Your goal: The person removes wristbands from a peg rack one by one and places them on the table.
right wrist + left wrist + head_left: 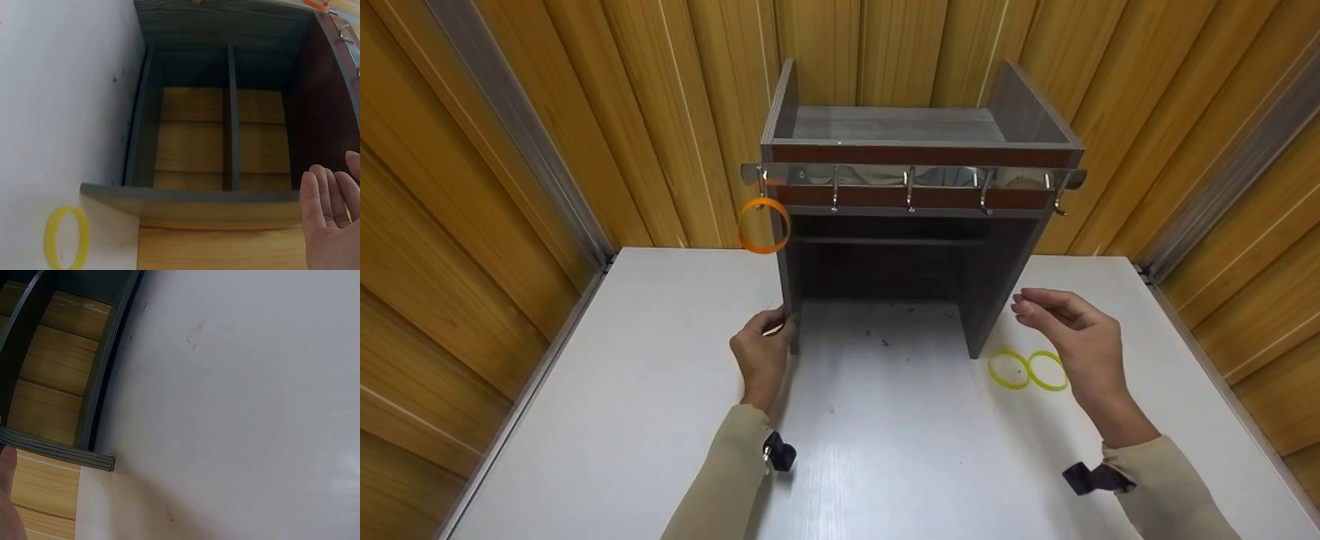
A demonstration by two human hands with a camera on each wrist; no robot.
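A grey wooden shelf unit (979,300) stands on the white table, with a metal hook rail (874,175) across its front. From the leftmost hook hangs an orange ring (741,229). My left hand (762,356) grips the front edge of the left side panel; in the left wrist view only part of that hand (8,506) shows, against the panel. To the right of the unit, my right hand (1080,341) hovers with bent fingers and nothing visible in it. The right wrist view has its fingers (316,205) extended. Below it, two yellow rings (996,381) lie side by side on the table.
The white table (660,360) bears small dark specks, several of them between the side panels. Wood-patterned walls (675,90) rise behind and at both sides. Metal strips (529,112) line the corners. The unit's top forms an open tray (896,124).
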